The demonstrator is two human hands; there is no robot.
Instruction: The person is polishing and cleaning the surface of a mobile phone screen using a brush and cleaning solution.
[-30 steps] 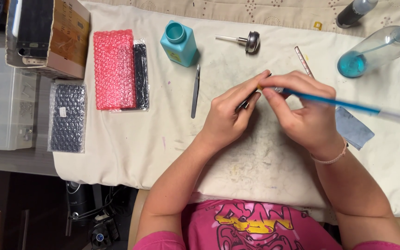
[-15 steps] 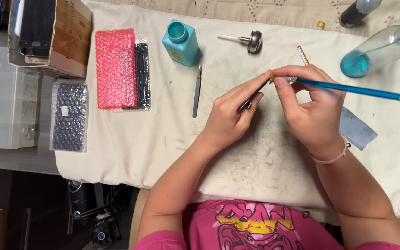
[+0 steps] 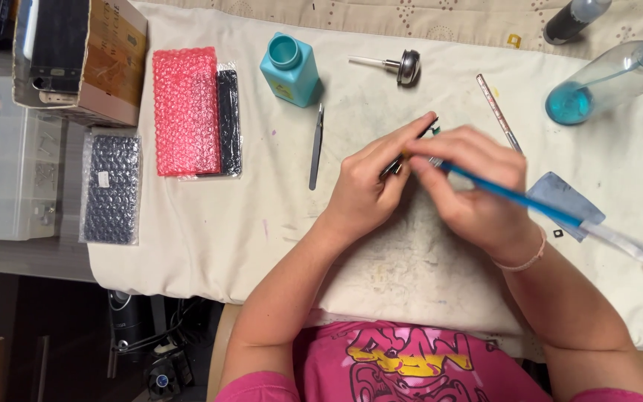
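Note:
My left hand point(image 3: 366, 190) pinches a small thin dark part point(image 3: 398, 162) between thumb and fingers over the stained white cloth point(image 3: 262, 223). My right hand point(image 3: 481, 197) grips a blue-handled brush point(image 3: 530, 201) close to its head, which meets the dark part where the two hands touch. The brush handle slants down to the right, and its pale end reaches near the table's right edge. Fingers hide most of the part and the bristles.
Tweezers point(image 3: 315, 145) lie left of my hands. Beyond them stand a teal square bottle point(image 3: 289, 68), a metal pump cap point(image 3: 403, 67) and a clear bottle with blue liquid point(image 3: 604, 78). Red bubble wrap point(image 3: 186, 112), a cardboard box point(image 3: 83, 56) and a grey card point(image 3: 563, 201) also lie around.
The brush handle's far end has swung down toward me, from pointing right to slanting lower right. Both hands stay together at the same spot.

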